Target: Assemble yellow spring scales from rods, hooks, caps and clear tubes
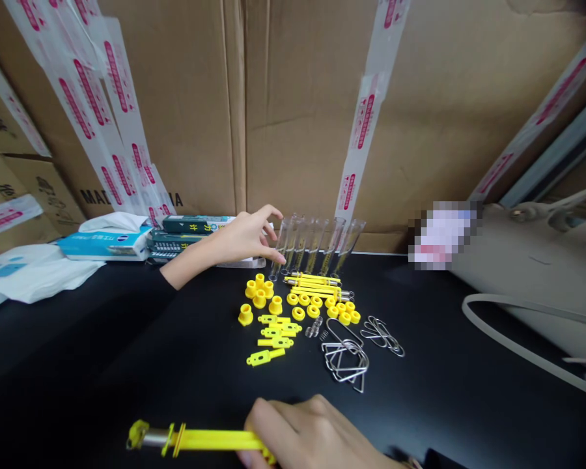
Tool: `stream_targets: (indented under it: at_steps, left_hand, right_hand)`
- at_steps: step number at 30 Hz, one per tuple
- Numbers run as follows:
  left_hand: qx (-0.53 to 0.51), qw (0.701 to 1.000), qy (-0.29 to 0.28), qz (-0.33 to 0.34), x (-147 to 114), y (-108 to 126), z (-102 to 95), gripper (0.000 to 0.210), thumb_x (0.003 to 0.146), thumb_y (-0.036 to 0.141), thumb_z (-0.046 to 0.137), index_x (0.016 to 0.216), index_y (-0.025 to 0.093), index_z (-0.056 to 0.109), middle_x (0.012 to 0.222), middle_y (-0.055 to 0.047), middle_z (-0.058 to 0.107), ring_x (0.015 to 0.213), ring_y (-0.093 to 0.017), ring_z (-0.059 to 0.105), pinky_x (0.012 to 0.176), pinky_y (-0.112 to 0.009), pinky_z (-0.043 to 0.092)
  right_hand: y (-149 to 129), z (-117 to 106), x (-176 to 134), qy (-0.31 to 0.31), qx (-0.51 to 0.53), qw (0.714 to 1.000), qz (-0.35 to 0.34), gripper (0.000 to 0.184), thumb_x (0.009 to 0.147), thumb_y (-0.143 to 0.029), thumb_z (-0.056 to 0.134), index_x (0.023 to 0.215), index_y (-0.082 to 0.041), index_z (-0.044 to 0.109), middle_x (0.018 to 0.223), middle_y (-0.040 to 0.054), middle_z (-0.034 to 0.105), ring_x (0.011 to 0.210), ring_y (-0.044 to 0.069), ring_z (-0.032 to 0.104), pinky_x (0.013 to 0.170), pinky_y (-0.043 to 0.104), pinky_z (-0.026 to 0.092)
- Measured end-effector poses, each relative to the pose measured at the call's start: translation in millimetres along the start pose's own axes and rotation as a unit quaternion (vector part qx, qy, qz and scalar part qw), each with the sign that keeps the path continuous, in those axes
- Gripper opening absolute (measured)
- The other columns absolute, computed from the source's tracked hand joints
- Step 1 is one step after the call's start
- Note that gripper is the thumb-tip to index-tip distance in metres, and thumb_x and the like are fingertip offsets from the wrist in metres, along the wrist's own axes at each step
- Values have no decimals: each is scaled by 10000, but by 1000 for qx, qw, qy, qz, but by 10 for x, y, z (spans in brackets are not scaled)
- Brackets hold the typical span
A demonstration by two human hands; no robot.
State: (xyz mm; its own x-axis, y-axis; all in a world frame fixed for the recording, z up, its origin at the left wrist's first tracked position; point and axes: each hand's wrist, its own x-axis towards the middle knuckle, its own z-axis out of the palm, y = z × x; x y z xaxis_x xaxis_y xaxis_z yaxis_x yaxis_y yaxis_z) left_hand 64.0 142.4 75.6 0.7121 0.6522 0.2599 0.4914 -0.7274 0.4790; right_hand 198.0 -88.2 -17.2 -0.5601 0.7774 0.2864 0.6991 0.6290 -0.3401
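My left hand [249, 238] reaches to the row of clear plastic tubes [312, 244], which stand upright with hooks and printed scales. Its thumb and index finger are spread beside the leftmost tube [277, 260]; whether they touch it I cannot tell. In the near foreground, my right hand [303, 433] is closed on one end of a yellow spring scale core [215, 440], held level. A metal spring and a yellow end piece show at its left tip. More yellow cores [315, 284] lie in front of the tubes.
On the black table lie yellow flanged caps [259, 299], yellow rings [313, 311], yellow flat tabs [266, 356], small springs [314, 327] and bent wire hooks [346, 358]. Boxes [190, 225] and tissue packs [105, 244] sit left; a pale bag [522, 260] stands right. Cardboard [293, 117] rises behind.
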Motion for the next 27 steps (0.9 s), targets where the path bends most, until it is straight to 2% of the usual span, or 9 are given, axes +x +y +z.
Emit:
stream_targets:
  at_steps: [2,4,7,9,12,15,17,22,27]
  left_hand:
    - [9,1000,17,-16,-61,9,-53,872,604,451,875,1302,138,457,1118,-148,714,896,-240,712,766,-318,529]
    - [22,998,44,-33,-166,66,-130,800,698,495,801,1318,122,458,1174,-181,687,1034,-277,678,848,-365,515]
    - [43,997,49,-39,-366,214,-216,535,879,522,616,1266,160,538,1125,-123,708,1051,-257,670,878,-368,502]
    - [60,997,41,-34,-466,298,-209,523,900,548,597,1277,188,545,1138,-99,707,1053,-246,668,888,-356,498]
    - [119,993,13,7,-482,338,-97,504,907,491,640,1281,167,548,1165,-108,700,1048,-237,666,868,-323,498]
    - [167,985,-21,36,-372,312,68,270,911,384,670,1057,157,669,917,-59,746,836,-201,698,722,-272,500]
    - [189,980,-39,48,-295,307,173,202,925,364,653,935,169,707,825,-43,742,741,-192,693,655,-268,486]
    - [277,955,-68,83,-214,351,400,121,924,199,627,971,137,720,970,-131,741,901,-279,705,700,-326,493]
    - [331,935,-84,93,-152,330,581,82,879,157,675,936,111,711,932,-158,733,863,-301,708,641,-328,483]
  right_hand:
    - [-26,-74,3,8,-31,999,32,149,928,-273,589,849,-251,464,707,-78,666,532,128,621,388,248,276]
    - [-13,-140,30,23,-38,998,35,84,951,-258,555,900,-249,488,702,-66,666,512,136,617,421,262,311]
    - [48,-215,93,40,-11,999,23,25,981,-211,480,983,-225,500,689,-50,660,471,129,596,445,263,334]
    - [69,-248,122,50,-4,999,20,35,986,-196,468,988,-219,494,705,-44,662,480,128,603,443,257,332]
    - [39,-267,124,52,-23,998,12,45,1001,-219,468,967,-223,498,719,-45,666,493,133,613,464,263,341]
    - [-18,-252,106,56,-53,997,-5,104,1013,-259,473,921,-227,508,719,-56,663,489,133,602,473,283,333]
    - [-36,-238,100,64,-69,995,-17,122,1007,-262,495,891,-226,507,715,-65,658,488,128,590,477,291,333]
    - [-18,-230,110,58,-96,993,-35,120,965,-231,576,866,-219,509,717,-72,653,487,126,570,463,315,322]
    - [-25,-226,97,50,-96,993,-38,126,949,-232,596,851,-214,519,707,-72,645,479,127,561,455,322,323]
